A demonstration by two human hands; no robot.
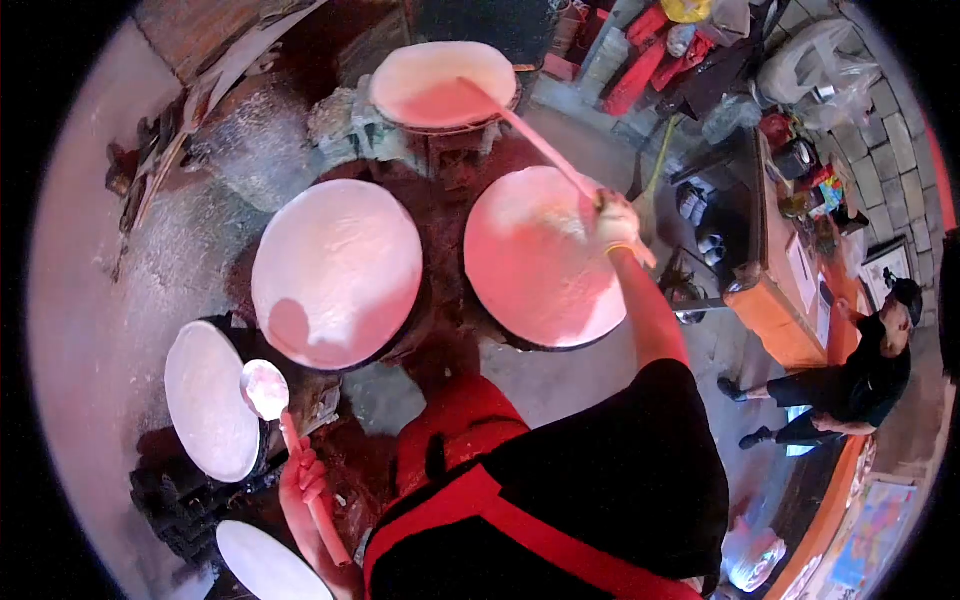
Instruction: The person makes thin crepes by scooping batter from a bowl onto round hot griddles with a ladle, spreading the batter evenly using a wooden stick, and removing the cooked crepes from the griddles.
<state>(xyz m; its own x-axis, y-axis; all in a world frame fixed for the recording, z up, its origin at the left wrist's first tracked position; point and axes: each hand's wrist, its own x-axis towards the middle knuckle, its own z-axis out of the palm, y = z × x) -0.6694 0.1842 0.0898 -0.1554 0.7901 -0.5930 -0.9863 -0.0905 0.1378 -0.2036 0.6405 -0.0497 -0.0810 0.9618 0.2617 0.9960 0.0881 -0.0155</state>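
Observation:
My left hand [306,478] is closed around the handle of a ladle [267,388], whose bowl holds something white. That bowl overlaps the edge of the left round griddle [208,420]. High on the right, my right hand [615,225] grips a long thin stick [545,148]. Its far end reaches over the back griddle [440,75], which has a pale layer on it. Beneath my right hand lies the right middle griddle [535,275], coated pale with a rougher patch. A smooth pale layer covers the left middle griddle [335,265], where a shadow falls.
Another pale griddle [268,565] shows at the bottom left. On the right, a person in black [860,370] stands at an orange table [775,310] holding papers and jars. A broom [655,175] leans behind my right hand. Plastic bags [815,70] lie at the upper right.

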